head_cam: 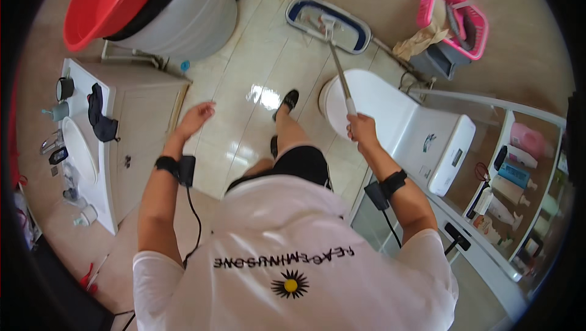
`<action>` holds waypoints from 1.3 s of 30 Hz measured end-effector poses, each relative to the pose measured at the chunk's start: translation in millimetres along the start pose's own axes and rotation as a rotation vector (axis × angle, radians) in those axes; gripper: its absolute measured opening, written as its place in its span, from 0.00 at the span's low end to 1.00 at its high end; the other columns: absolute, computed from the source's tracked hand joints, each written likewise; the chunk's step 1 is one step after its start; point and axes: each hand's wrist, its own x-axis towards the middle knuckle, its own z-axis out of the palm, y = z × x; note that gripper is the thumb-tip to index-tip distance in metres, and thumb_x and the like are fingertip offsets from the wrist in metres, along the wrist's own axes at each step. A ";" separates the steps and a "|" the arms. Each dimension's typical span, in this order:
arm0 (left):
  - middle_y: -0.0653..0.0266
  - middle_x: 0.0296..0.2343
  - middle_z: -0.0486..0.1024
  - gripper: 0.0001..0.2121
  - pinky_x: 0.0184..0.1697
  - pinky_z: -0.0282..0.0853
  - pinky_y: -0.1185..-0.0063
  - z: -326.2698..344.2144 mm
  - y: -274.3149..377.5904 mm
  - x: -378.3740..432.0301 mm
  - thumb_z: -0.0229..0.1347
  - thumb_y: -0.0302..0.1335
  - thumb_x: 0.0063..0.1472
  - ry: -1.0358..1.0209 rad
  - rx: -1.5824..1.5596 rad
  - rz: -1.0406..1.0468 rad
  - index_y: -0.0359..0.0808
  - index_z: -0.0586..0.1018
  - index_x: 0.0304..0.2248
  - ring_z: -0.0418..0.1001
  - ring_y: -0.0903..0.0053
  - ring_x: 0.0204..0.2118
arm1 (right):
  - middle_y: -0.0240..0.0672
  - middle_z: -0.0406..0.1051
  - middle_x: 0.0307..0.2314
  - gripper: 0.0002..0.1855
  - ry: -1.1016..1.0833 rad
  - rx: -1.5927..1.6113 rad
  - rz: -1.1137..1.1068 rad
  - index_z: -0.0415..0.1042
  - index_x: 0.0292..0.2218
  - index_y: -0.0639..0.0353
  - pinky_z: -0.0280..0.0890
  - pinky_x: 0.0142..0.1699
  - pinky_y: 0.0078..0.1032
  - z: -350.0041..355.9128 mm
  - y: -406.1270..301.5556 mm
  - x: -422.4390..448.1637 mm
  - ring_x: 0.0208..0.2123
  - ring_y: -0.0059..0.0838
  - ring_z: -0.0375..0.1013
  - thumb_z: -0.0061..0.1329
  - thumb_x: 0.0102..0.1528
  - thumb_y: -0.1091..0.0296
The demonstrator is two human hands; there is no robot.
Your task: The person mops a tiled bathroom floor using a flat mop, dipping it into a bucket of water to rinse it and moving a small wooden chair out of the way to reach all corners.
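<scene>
My right hand (363, 130) grips the upper end of a mop handle (341, 72), beside the white toilet (375, 97). The handle slants away to a mop head (328, 26) that is down in an oblong white and blue mop bucket (297, 16) by the wall; liquid seems to lie in it. My left hand (197, 118) is in the air over the tiled floor, near the washbasin cabinet, with its fingers loosely bent and nothing in them.
At the left stands a cabinet (137, 143) with a washbasin (80, 148). A red basin (110, 6) leans on a large grey tub (192, 20) at the upper left. A pink basket (478, 33) with cloths is at the upper right; shelves of bottles (515, 175) stand at the right.
</scene>
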 end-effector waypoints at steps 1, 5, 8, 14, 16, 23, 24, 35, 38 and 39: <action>0.66 0.33 0.74 0.15 0.45 0.63 0.82 -6.2 7.6 6.1 0.52 0.30 0.61 0.052 -0.047 -0.009 0.34 0.72 0.47 0.68 0.83 0.39 | 0.29 0.61 0.12 0.08 -0.013 0.001 -0.007 0.67 0.30 0.66 0.49 0.13 0.17 0.0 -3.7 -0.2 0.10 0.18 0.59 0.47 0.51 0.69; 0.64 0.35 0.74 0.16 0.47 0.63 0.80 -41.0 39.6 29.2 0.51 0.31 0.62 -0.064 0.100 -0.134 0.33 0.71 0.48 0.69 0.79 0.40 | 0.27 0.60 0.13 0.09 0.003 0.004 0.048 0.69 0.33 0.65 0.50 0.14 0.16 -11.6 -35.2 -23.9 0.10 0.16 0.56 0.46 0.52 0.68; 0.63 0.37 0.74 0.17 0.47 0.63 0.79 -60.6 64.5 63.7 0.51 0.32 0.62 -0.065 0.122 -0.091 0.34 0.71 0.48 0.69 0.78 0.41 | 0.27 0.60 0.13 0.10 0.000 0.019 0.121 0.70 0.34 0.66 0.51 0.14 0.16 -27.7 -60.3 -39.6 0.09 0.17 0.56 0.46 0.52 0.68; 0.61 0.39 0.73 0.19 0.49 0.61 0.79 -68.9 117.2 139.4 0.50 0.36 0.62 -0.178 0.182 -0.049 0.35 0.70 0.50 0.68 0.76 0.43 | 0.26 0.60 0.13 0.13 -0.030 -0.178 0.063 0.70 0.37 0.68 0.54 0.14 0.16 -18.4 -26.0 -26.8 0.10 0.16 0.56 0.48 0.52 0.68; 0.63 0.40 0.72 0.19 0.50 0.61 0.79 -71.1 147.0 155.4 0.49 0.36 0.63 -0.248 0.299 0.000 0.34 0.69 0.50 0.67 0.76 0.45 | 0.25 0.60 0.14 0.13 0.016 -0.025 0.090 0.70 0.37 0.69 0.54 0.15 0.16 -18.6 -42.1 -39.5 0.11 0.15 0.56 0.47 0.52 0.69; 0.63 0.37 0.73 0.18 0.47 0.62 0.79 -67.6 163.5 216.7 0.51 0.34 0.62 -0.338 0.326 0.079 0.35 0.71 0.49 0.68 0.78 0.41 | 0.33 0.65 0.15 0.15 0.087 -0.074 0.083 0.70 0.36 0.71 0.60 0.16 0.20 7.8 -19.9 -34.4 0.12 0.21 0.63 0.48 0.52 0.66; 0.64 0.35 0.74 0.17 0.44 0.64 0.79 -64.9 159.6 224.5 0.51 0.33 0.61 -0.339 0.330 0.092 0.35 0.72 0.48 0.69 0.77 0.38 | 0.33 0.65 0.14 0.15 0.071 -0.086 0.065 0.70 0.35 0.71 0.60 0.17 0.21 25.2 -14.1 -35.6 0.12 0.22 0.63 0.48 0.52 0.65; 0.63 0.33 0.75 0.17 0.42 0.65 0.79 -82.4 205.5 249.6 0.52 0.33 0.60 -0.455 0.402 0.272 0.36 0.73 0.47 0.70 0.77 0.36 | 0.33 0.65 0.12 0.14 0.151 -0.060 0.068 0.72 0.30 0.69 0.58 0.15 0.23 71.5 -11.2 -40.8 0.10 0.22 0.64 0.49 0.50 0.63; 0.64 0.34 0.74 0.16 0.43 0.64 0.80 -93.1 196.3 255.3 0.52 0.32 0.60 -0.512 0.456 0.268 0.35 0.73 0.46 0.69 0.78 0.37 | 0.29 0.63 0.13 0.10 0.084 0.206 0.176 0.69 0.27 0.66 0.52 0.13 0.18 90.0 -16.3 -52.6 0.11 0.19 0.62 0.51 0.47 0.66; 0.63 0.32 0.75 0.16 0.41 0.65 0.79 -97.0 191.8 260.2 0.53 0.33 0.59 -0.520 0.466 0.301 0.36 0.74 0.45 0.70 0.78 0.35 | 0.29 0.63 0.13 0.10 0.062 0.311 0.220 0.68 0.26 0.65 0.50 0.13 0.17 92.7 -24.1 -57.3 0.11 0.19 0.61 0.52 0.47 0.67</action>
